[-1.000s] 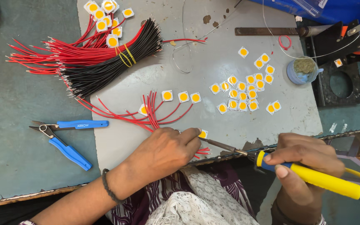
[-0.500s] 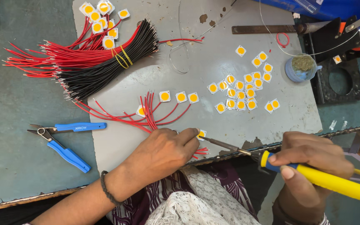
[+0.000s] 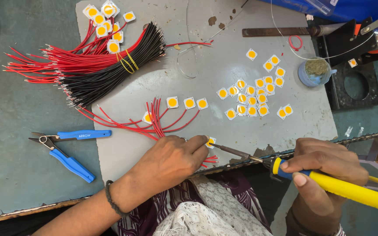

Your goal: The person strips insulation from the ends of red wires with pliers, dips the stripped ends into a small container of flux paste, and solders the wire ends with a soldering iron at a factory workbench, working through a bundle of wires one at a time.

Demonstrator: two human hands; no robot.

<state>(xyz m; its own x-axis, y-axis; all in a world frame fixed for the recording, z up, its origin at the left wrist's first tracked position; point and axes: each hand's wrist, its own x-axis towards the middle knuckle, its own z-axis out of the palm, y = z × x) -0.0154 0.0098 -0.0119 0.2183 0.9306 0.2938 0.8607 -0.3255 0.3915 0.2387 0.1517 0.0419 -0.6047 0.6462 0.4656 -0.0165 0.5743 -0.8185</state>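
My left hand (image 3: pixel 168 162) presses fingertips on a small white square chip with a yellow centre (image 3: pixel 210 141) and on red wire ends at the near edge of the grey metal sheet (image 3: pixel 224 48). My right hand (image 3: pixel 327 164) grips a soldering iron with a yellow and blue handle (image 3: pixel 337 185); its dark tip (image 3: pixel 217 147) touches the chip. Loose red wires (image 3: pixel 152 120) fan out just above my left hand. Three more chips (image 3: pixel 187 103) lie in a row beyond them.
A bundle of red and black wires tied with yellow bands (image 3: pixel 88 67) lies at the upper left. Several yellow chips (image 3: pixel 252 94) are scattered at centre right. Blue-handled cutters (image 3: pixel 68 146) lie left. A blue cup (image 3: pixel 315 72), solder wire and a black stand (image 3: pixel 355 78) sit at the right.
Both hands hold nearly the same pose; the iron tip stays at the chip. The view has shifted slightly.
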